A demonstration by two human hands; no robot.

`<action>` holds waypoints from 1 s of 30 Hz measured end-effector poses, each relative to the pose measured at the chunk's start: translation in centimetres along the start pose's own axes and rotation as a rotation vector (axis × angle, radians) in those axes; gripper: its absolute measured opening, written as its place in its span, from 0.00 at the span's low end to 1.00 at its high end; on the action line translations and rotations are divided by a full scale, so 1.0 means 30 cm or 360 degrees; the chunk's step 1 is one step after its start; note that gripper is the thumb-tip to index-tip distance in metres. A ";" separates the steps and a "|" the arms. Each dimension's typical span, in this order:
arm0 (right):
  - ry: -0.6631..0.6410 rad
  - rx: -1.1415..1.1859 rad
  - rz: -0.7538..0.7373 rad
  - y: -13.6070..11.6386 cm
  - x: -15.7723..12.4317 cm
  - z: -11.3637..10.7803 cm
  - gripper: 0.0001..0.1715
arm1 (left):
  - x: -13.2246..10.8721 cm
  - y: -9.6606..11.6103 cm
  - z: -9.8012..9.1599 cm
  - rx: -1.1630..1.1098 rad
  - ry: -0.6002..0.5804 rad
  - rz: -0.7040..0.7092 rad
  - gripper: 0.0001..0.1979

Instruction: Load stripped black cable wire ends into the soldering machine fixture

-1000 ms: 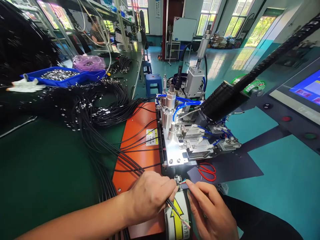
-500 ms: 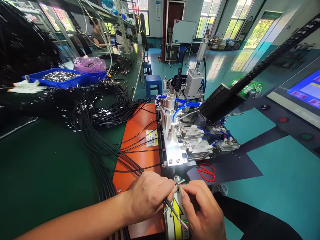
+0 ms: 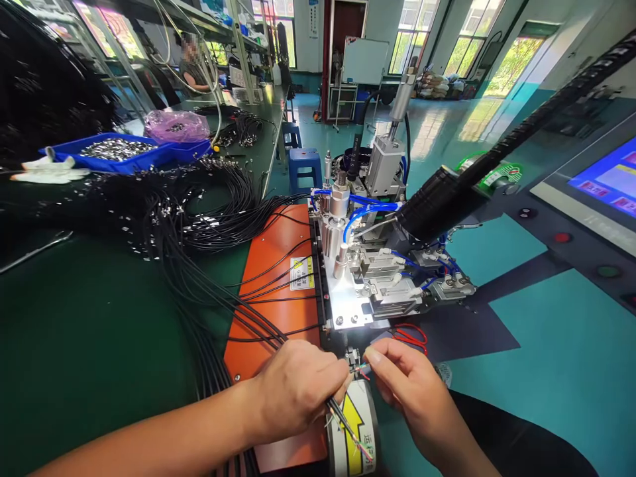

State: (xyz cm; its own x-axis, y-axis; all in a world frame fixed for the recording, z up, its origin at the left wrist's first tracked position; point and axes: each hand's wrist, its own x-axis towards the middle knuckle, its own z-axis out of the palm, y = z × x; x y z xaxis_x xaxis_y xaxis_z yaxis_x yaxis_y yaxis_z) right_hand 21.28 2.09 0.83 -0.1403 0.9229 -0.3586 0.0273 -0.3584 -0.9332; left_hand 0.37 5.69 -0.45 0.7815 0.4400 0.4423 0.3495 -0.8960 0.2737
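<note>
My left hand (image 3: 298, 387) is closed in a fist around several thin black cables (image 3: 348, 424) whose stripped coloured ends stick out toward me. My right hand (image 3: 407, 391) pinches the coloured wire tips (image 3: 362, 366) of one cable at a small black fixture (image 3: 352, 358) on the front edge of the machine. Both hands sit just in front of the silver machine head (image 3: 368, 278) with blue air hoses. The cables run back left across an orange plate (image 3: 278, 278) into a big bundle (image 3: 189, 218).
Red-handled scissors (image 3: 412, 338) lie right of the fixture. A blue tray (image 3: 124, 152) of metal parts, a pink bag (image 3: 176, 124) and white gloves (image 3: 47, 171) sit at the back left of the green bench (image 3: 89, 331). A control panel with a screen (image 3: 606, 179) stands right. Another person (image 3: 191, 63) works far back.
My right hand opened from a curled grip over the fixture, shifted right and now pinches the wire tips with thumb and forefinger. The left fist has stayed where it was.
</note>
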 end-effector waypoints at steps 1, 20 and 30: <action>-0.0004 -0.0019 0.0006 -0.001 0.002 0.003 0.19 | 0.000 0.000 -0.001 0.0017 0.0000 0.0005 0.10; 0.0161 0.0224 0.0059 0.036 0.010 0.041 0.20 | -0.013 0.027 -0.044 -0.0183 0.0048 -0.0221 0.11; 0.0226 0.0083 0.0015 0.059 0.035 0.045 0.20 | 0.007 0.033 -0.046 -0.0035 0.0105 -0.0288 0.13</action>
State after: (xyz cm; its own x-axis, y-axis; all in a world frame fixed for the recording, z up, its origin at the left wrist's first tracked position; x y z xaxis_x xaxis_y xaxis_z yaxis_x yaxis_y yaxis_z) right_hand 19.84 2.24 -1.18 0.0013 0.9287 -0.3709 -0.0243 -0.3707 -0.9284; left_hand 0.15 4.97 1.10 0.6712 0.5973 0.4389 0.4694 -0.8008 0.3720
